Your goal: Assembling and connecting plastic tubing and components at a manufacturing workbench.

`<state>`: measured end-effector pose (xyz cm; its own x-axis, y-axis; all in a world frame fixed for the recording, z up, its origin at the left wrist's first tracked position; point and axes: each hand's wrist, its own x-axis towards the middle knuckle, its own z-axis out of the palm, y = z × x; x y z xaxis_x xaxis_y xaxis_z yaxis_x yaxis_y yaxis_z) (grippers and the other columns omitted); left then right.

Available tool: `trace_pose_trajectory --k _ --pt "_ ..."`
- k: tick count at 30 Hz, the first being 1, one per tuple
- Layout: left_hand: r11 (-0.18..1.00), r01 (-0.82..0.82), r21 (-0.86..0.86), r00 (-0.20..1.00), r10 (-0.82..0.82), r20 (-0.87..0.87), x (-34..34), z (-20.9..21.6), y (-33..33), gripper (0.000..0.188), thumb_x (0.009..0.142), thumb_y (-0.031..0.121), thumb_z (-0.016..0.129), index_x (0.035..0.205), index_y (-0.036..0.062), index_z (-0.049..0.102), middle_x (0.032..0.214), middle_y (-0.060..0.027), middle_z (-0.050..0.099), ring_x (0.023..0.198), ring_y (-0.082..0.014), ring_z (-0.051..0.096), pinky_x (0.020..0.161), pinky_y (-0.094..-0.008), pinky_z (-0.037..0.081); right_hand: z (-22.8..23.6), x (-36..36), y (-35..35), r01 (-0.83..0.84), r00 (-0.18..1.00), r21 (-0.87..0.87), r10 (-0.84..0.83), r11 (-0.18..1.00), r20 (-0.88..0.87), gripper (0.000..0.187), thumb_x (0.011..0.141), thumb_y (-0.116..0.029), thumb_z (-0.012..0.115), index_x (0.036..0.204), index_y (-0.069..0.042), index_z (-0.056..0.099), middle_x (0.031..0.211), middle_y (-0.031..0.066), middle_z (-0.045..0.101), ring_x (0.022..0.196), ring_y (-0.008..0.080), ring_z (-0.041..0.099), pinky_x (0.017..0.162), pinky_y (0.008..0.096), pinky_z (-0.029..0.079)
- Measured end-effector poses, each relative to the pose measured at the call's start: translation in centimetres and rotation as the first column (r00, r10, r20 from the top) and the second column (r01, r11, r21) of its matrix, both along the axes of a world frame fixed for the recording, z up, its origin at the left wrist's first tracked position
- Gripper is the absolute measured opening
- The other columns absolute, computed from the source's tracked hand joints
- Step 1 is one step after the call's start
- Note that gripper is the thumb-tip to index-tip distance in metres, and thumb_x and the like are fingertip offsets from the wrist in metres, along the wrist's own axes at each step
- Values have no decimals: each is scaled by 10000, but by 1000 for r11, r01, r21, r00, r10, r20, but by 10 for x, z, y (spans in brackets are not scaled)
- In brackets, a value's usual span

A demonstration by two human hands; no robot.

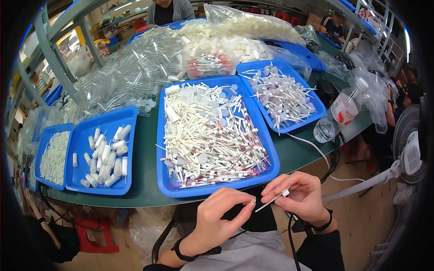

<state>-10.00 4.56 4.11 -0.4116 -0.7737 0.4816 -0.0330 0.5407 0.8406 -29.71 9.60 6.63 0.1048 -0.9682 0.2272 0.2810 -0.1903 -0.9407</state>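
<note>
Below the table's near edge, my left hand (221,217) and my right hand (300,195) meet over my lap. Between them is a thin white stick (272,200) with a small white cap at its right end. My right fingers pinch the capped end; my left fingertips pinch the other end. Just beyond the hands a large blue tray (258,131) holds several white sticks, tubes and round caps, some with red bands.
A second blue tray (316,106) of capped sticks lies back right, and a blue tray (129,180) of short white tubes at left, beside another of thin white pieces. Clear plastic tubes and bags pile behind. A plastic bottle (341,110) and a white fan (409,149) stand right. Other people sit around.
</note>
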Motion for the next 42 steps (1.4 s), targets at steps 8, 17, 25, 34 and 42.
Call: trace_pose_trajectory --k 8,17,25,34,42 --pt "999 48 22 997 -49 51 -3 -3 6 134 745 -2 723 874 12 688 828 -93 694 752 -211 650 690 -294 498 -21 2 6 112 974 -217 -151 970 -170 239 811 141 624 1025 53 564 981 221 667 966 281 669 840 367 549" --pt "997 68 18 994 -70 80 -3 -7 4 125 759 10 720 880 16 693 834 -77 695 760 -205 649 704 -295 495 -31 -2 11 197 931 -289 -271 937 -245 203 853 103 573 1004 18 468 896 234 663 874 285 668 781 383 540" --pt "989 80 128 988 -96 123 -4 -9 8 119 773 18 716 888 14 684 789 -75 665 701 -182 634 625 -272 492 -32 -2 10 170 900 -333 -283 928 -331 231 823 119 596 998 17 484 893 222 668 859 288 669 770 380 530" --pt "996 84 -39 978 -75 194 -6 -13 2 147 732 -5 718 871 19 677 761 -68 646 641 -177 605 584 -270 478 -25 -2 11 47 774 -525 -364 850 -519 262 786 102 658 995 0 539 915 185 694 840 285 693 737 376 528" --pt "995 80 -60 986 -70 153 -4 -14 3 147 737 13 722 872 28 665 806 -70 648 691 -225 606 637 -311 478 -33 5 12 156 835 -434 -353 887 -422 210 752 61 698 946 2 641 996 127 693 884 259 669 772 340 509"
